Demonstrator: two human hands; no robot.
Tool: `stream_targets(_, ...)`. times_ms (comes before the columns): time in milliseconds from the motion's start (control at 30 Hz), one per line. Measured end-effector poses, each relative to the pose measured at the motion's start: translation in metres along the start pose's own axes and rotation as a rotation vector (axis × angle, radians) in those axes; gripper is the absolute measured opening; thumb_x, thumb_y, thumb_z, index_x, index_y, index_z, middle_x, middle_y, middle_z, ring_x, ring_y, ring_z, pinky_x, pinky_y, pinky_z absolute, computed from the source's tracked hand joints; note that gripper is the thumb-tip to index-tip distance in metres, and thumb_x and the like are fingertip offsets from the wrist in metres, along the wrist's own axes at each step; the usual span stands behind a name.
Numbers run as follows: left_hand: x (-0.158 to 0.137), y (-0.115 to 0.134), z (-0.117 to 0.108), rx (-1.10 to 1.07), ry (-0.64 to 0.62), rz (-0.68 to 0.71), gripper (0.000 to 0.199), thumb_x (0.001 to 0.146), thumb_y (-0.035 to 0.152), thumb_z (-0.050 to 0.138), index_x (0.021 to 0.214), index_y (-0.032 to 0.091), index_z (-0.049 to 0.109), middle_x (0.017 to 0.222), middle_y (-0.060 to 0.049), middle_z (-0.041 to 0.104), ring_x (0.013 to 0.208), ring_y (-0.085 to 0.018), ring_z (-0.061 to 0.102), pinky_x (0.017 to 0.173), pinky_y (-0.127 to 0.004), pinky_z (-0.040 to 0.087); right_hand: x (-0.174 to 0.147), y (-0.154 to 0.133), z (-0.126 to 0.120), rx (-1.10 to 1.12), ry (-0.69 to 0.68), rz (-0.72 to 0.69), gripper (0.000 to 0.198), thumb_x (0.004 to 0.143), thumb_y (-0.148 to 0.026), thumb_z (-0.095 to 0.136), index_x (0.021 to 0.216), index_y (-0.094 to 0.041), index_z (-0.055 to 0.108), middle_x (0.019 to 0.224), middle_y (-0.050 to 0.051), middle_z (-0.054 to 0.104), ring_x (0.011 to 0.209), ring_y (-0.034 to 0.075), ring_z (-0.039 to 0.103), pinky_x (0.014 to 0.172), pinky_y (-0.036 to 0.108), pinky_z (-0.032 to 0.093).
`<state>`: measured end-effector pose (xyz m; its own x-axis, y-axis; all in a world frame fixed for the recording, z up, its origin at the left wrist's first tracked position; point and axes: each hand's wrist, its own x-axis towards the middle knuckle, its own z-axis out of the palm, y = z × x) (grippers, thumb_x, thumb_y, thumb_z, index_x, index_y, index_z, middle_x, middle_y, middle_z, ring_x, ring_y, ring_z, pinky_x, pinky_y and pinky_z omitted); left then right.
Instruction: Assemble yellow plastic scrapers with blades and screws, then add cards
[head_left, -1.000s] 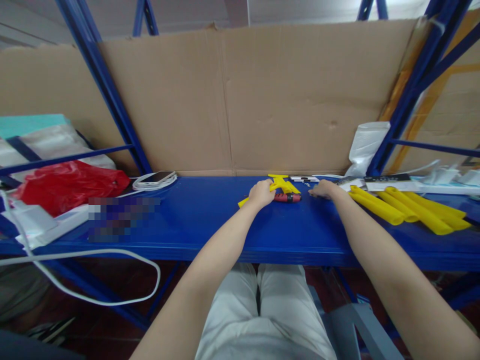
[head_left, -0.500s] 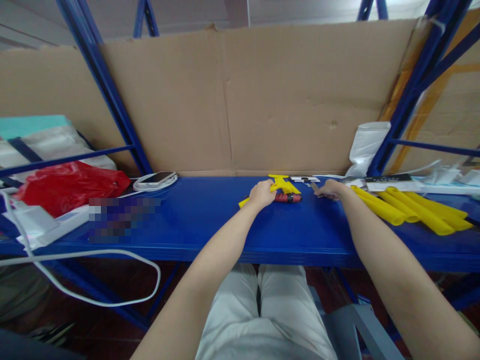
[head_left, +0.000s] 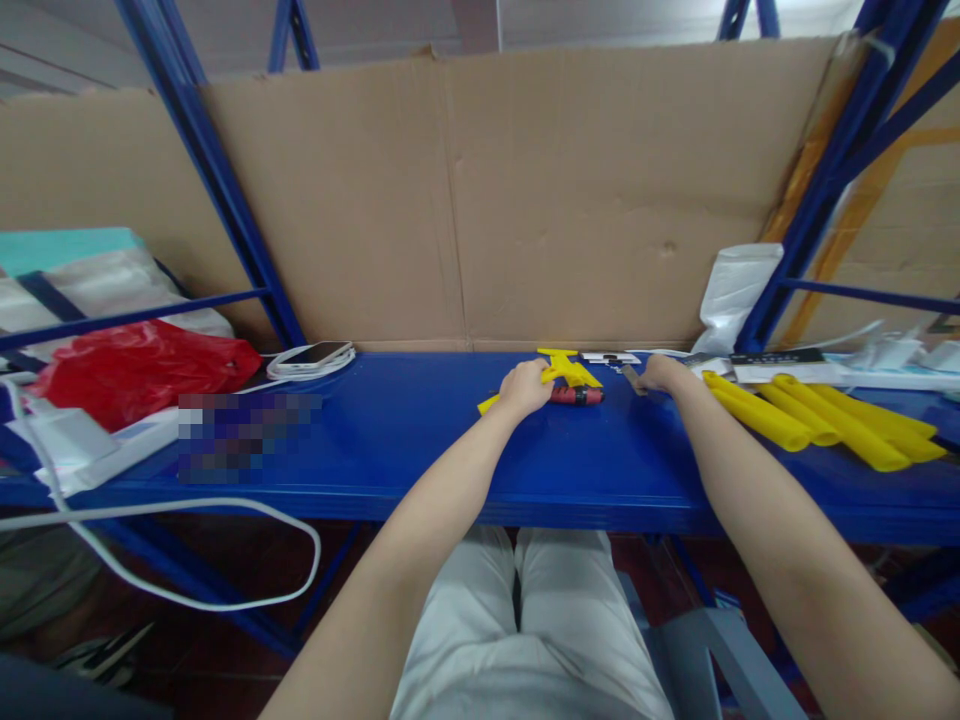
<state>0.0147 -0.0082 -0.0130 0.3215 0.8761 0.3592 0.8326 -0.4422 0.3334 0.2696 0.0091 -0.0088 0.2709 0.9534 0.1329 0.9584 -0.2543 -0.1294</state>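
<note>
Head view: left hand (head_left: pixel 525 389) holds yellow part (head_left: pixel 574 374); red bag (head_left: pixel 146 367) hides contents.

I am seated in what looks like a workshop, at a blue metal rack shelf (head_left: pixel 390 435) backed by cardboard (head_left: pixel 337 200), with yellow tubes (head_left: pixel 840 422) and a red-and-black tool (head_left: pixel 568 396) lying on it.

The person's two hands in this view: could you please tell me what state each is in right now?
Left hand: closed, holding the yellow piece.
Right hand: at a small greyish piece; whether it grips this cannot be told.
</note>
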Motion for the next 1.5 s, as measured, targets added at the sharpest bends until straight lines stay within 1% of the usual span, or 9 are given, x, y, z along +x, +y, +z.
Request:
stream_targets(100,0.0,0.0,0.0,0.004,0.001,-0.004,0.034,0.081,0.029,0.054,0.114,0.023,0.06,0.115,-0.005,0.064,0.109,-0.02,0.057,0.091,-0.03,0.044,-0.007,-0.008,-0.005,-0.065,-0.065,0.063,0.025,0.059,-0.017,0.062,0.081,-0.006,0.069,0.077,0.019,0.068,0.071,0.026,0.066,0.054,0.027,0.046)
stream_targets(233,-0.001,0.0,0.0,0.012,0.011,-0.002,0.034,0.081,0.03,0.054,0.114,0.023,0.06,0.114,-0.005,0.064,0.108,-0.021,0.058,0.09,-0.03,0.045,-0.008,-0.012,-0.009,-0.014,-0.103,0.056,0.028,0.064,-0.017,0.06,0.086,-0.002,0.07,0.079,0.02,0.068,0.071,0.025,0.066,0.052,0.025,0.044)
stream_targets(333,-0.001,0.0,-0.001,0.011,0.015,0.003,0.035,0.081,0.03,0.054,0.114,0.022,0.06,0.114,-0.006,0.064,0.107,-0.021,0.058,0.089,-0.03,0.045,-0.005,-0.01,-0.011,-0.043,-0.042,0.034,0.031,0.069,-0.021,0.059,0.089,0.0,0.069,0.086,0.023,0.067,0.078,0.026,0.066,0.053,0.025,0.042)
stream_targets(433,-0.003,0.002,-0.003,0.012,0.005,-0.004,0.034,0.081,0.029,0.054,0.114,0.023,0.06,0.115,-0.005,0.064,0.108,-0.021,0.058,0.09,-0.03,0.044,-0.007,-0.012,-0.016,-0.032,0.022,0.027,0.029,0.073,-0.025,0.056,0.085,-0.002,0.07,0.081,0.021,0.067,0.077,0.025,0.065,0.053,0.025,0.04)
stream_targets(633,-0.005,0.005,-0.005,-0.005,-0.012,-0.028,0.032,0.081,0.029,0.055,0.112,0.024,0.061,0.114,-0.005,0.065,0.108,-0.02,0.058,0.09,-0.029,0.044,-0.029,-0.033,-0.029,0.299,0.082,-0.117,0.02,0.076,-0.026,0.056,0.063,-0.012,0.063,0.058,0.004,0.059,0.055,0.012,0.052,0.05,0.021,0.034)
stream_targets(800,-0.003,0.003,-0.003,-0.017,0.002,-0.008,0.033,0.08,0.03,0.055,0.112,0.023,0.061,0.114,-0.006,0.065,0.108,-0.021,0.058,0.089,-0.03,0.045,-0.045,-0.055,-0.03,0.635,-0.027,-0.248,0.02,0.079,-0.028,0.056,0.063,-0.015,0.054,0.046,-0.005,0.042,0.043,0.006,0.035,0.045,0.02,0.027)
stream_targets(933,-0.003,0.004,-0.004,-0.039,0.012,0.012,0.029,0.081,0.028,0.053,0.107,0.023,0.064,0.111,-0.005,0.066,0.106,-0.021,0.059,0.088,-0.029,0.045,-0.052,-0.065,-0.028,0.73,-0.111,-0.299,0.019,0.08,-0.025,0.055,0.064,-0.015,0.05,0.047,-0.006,0.04,0.041,0.004,0.03,0.042,0.019,0.022)
stream_targets(1267,-0.005,0.01,-0.009,-0.04,0.068,0.024,0.03,0.081,0.025,0.054,0.11,0.023,0.061,0.112,-0.005,0.065,0.108,-0.02,0.057,0.09,-0.029,0.044,-0.048,-0.064,-0.026,0.838,-0.129,-0.287,0.019,0.082,-0.022,0.055,0.065,-0.016,0.047,0.046,-0.007,0.037,0.038,0.003,0.027,0.04,0.018,0.019)
stream_targets(1500,-0.005,0.008,-0.009,-0.037,0.096,0.059,0.029,0.08,0.018,0.053,0.109,0.022,0.058,0.114,-0.005,0.064,0.107,-0.019,0.057,0.088,-0.028,0.044,-0.05,-0.064,-0.027,0.933,-0.205,-0.334,0.021,0.081,-0.026,0.058,0.066,-0.016,0.047,0.045,-0.007,0.036,0.04,0.004,0.03,0.04,0.018,0.023)
